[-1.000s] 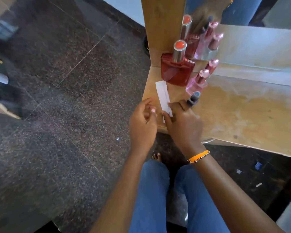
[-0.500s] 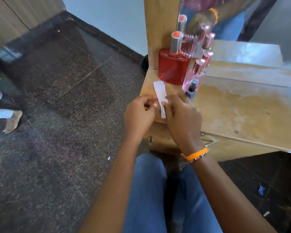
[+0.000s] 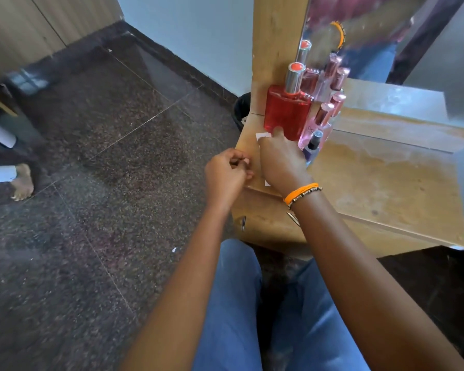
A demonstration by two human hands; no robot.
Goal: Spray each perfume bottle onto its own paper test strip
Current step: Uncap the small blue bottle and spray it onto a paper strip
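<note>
A big red perfume bottle [image 3: 287, 113] with a silver cap stands at the wooden table's [image 3: 386, 183] back left, against a mirror. Beside it are two slim pink bottles [image 3: 319, 124] and a small dark-capped one [image 3: 314, 145]. A white paper strip [image 3: 263, 135] lies in front of the red bottle, mostly hidden under my right hand [image 3: 281, 162]. That hand stretches forward, and one fingertip touches the red bottle's lower front. My left hand [image 3: 225, 172] hovers at the table's left corner with its fingers curled together. I see nothing in it.
The mirror [image 3: 373, 49] behind the bottles doubles them. A dark bin [image 3: 240, 108] stands on the speckled floor left of the table. Another person's bare foot [image 3: 22, 183] is at the far left. My knees sit under the table's front edge.
My right hand left the strip's near end and moved forward to the red bottle. My left hand drew back slightly left, off the strip. The view tilted up.
</note>
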